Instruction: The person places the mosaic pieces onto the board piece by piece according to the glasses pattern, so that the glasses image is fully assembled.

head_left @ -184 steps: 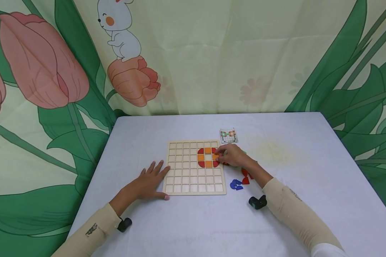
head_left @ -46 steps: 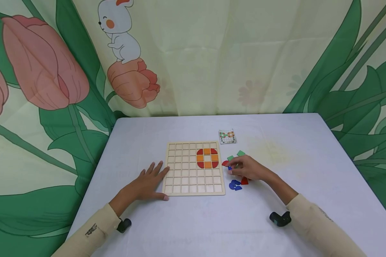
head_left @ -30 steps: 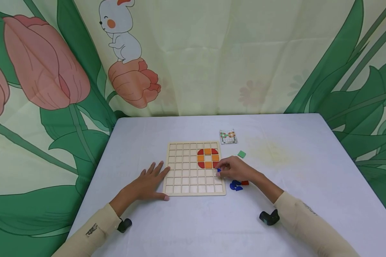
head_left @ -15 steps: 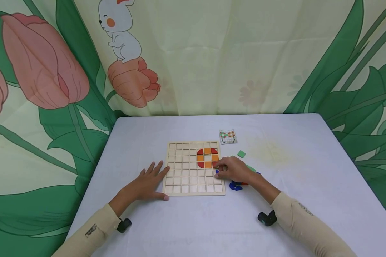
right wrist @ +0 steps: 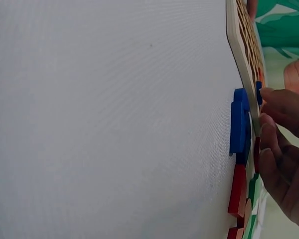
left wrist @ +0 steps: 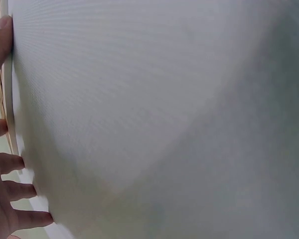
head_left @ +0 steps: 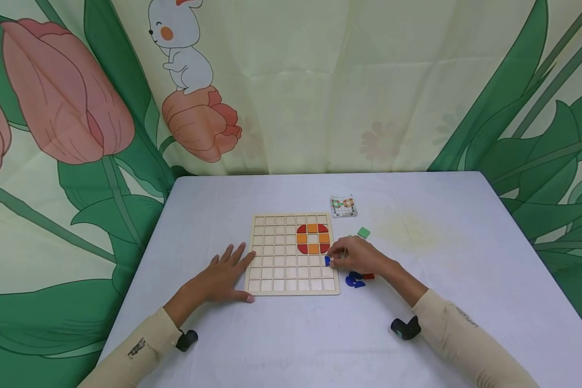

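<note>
Over the right side of the wooden grid board, a blue piece is pinched by the right hand, grip narrow, thumb and fingertips brought together! Whether the board is touched by that piece cannot be told. It is held just below the ring of red and orange pieces set in the squares. Across to the left edge, where the left hand is laid with fingers spread wide; nothing is gripped there, and the board's edge is touched by thumb and index finger. Both forearms are angled inward from the lower corners, each covered by a beige sleeve. Near the right hand, loose blue pieces are bunched on the white table beside a red piece. Farther off, a green piece can be seen, with a small pattern card placed beyond the board's far right corner.
</note>
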